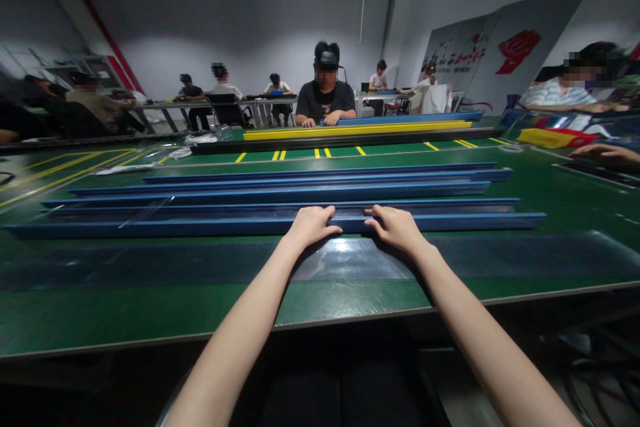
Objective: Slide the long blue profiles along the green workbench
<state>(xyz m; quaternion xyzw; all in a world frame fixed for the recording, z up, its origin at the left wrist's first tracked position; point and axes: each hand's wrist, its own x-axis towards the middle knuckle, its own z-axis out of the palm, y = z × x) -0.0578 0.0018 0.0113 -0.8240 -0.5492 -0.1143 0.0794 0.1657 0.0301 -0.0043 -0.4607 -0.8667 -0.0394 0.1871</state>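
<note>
Long blue channel-shaped strips lie side by side across the green table. Both my hands are at the nearest blue strip (165, 227), close together near its middle. My left hand (310, 223) grips it with the thumb on the near side and the fingers over the top. A short gap to the right, my right hand (397, 227) holds the same strip in a like way, thumb toward me. The fingertips are partly hidden inside the channel. Between the strip and the table's front edge lies a flat transparent plastic sheet (200, 263).
Farther back are more blue strips (280, 191), a black strip (280, 143) and a yellow strip (360, 130). A person (325, 97) sits opposite. At the right, another person's hand (607, 155) reaches in near a yellow-and-red item (555, 138).
</note>
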